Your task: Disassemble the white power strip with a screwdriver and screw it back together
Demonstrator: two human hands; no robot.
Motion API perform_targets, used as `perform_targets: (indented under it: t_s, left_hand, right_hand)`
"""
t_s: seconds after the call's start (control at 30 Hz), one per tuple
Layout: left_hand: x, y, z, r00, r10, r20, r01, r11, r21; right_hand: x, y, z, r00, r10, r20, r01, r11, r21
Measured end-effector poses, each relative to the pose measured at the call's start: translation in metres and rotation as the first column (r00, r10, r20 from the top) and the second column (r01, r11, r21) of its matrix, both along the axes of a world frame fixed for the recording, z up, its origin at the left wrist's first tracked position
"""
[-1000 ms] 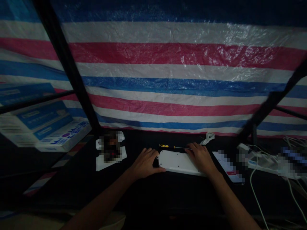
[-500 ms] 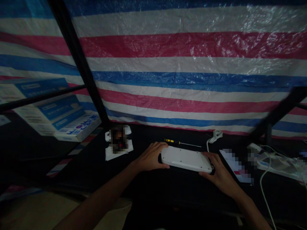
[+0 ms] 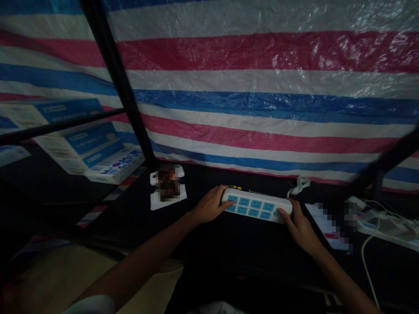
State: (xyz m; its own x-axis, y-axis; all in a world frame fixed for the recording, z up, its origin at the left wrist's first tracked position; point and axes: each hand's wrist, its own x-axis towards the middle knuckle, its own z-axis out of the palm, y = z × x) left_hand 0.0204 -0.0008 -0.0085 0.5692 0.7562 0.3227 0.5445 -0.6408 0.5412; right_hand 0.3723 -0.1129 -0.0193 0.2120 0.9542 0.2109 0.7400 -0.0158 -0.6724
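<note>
Between my two hands is a white power strip [image 3: 257,196], its blue sockets facing me in two rows. My left hand [image 3: 209,206] grips its left end, the thumb lying over the front sockets. At the other end my right hand [image 3: 299,224] is closed, with its thumb by the round blue button. A screwdriver [image 3: 236,188] with a yellow and black handle lies just behind the strip, partly hidden by it. The strip's white cord [image 3: 300,185] is bundled behind its right end.
A phone or sheet with a pixelated part [image 3: 324,222] lies to the right. Further right is another white power strip [image 3: 376,226] with cables. A pixelated item on white paper [image 3: 168,198] sits left. Blue and white boxes [image 3: 91,144] are stacked beyond the black frame post [image 3: 124,87].
The power strip has been turned over: its plain screwed back showed before, and its blue sockets show now. Both hands have kept hold of its ends. The view has shifted slightly.
</note>
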Motion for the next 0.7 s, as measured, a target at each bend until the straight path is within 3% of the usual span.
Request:
perform_targets:
  t_s: [0.27, 0.43, 0.7]
  left_hand:
    - [0.000, 0.001, 0.000, 0.999, 0.000, 0.046, 0.003, 0.998, -0.067]
    - [0.001, 0.002, -0.001, 0.999, 0.044, -0.020, -0.045, 0.997, -0.058]
    - [-0.001, 0.001, -0.003, 1.000, -0.017, -0.012, 0.017, 0.999, -0.044]
  right_hand:
    - [0.003, 0.016, 0.000, 0.954, 0.131, -0.271, -0.137, 0.991, -0.005]
    - [0.005, 0.021, -0.004, 0.938, 0.149, -0.313, -0.179, 0.981, -0.071]
    - [-0.003, 0.016, 0.006, 0.946, 0.165, -0.278, -0.191, 0.979, -0.071]
